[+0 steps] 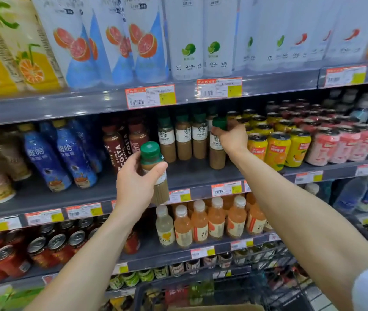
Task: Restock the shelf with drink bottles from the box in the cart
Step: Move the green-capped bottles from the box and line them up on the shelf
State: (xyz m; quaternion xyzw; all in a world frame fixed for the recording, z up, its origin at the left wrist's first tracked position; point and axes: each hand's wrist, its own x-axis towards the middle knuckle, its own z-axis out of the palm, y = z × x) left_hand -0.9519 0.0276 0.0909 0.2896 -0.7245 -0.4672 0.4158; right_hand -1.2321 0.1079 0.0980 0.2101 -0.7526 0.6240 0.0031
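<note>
My left hand grips a green-capped coffee bottle and holds it in the air in front of the middle shelf. My right hand grips a second coffee bottle by its upper part; this one stands on the shelf at the right end of a row of matching latte bottles. At the bottom edge shows a strip of the cardboard box in the dark wire cart.
Brown Costa bottles stand left of the latte row, yellow cans and pink cans to its right. Blue bottles sit further left. Tall white bottles fill the shelf above, orange drink bottles the one below.
</note>
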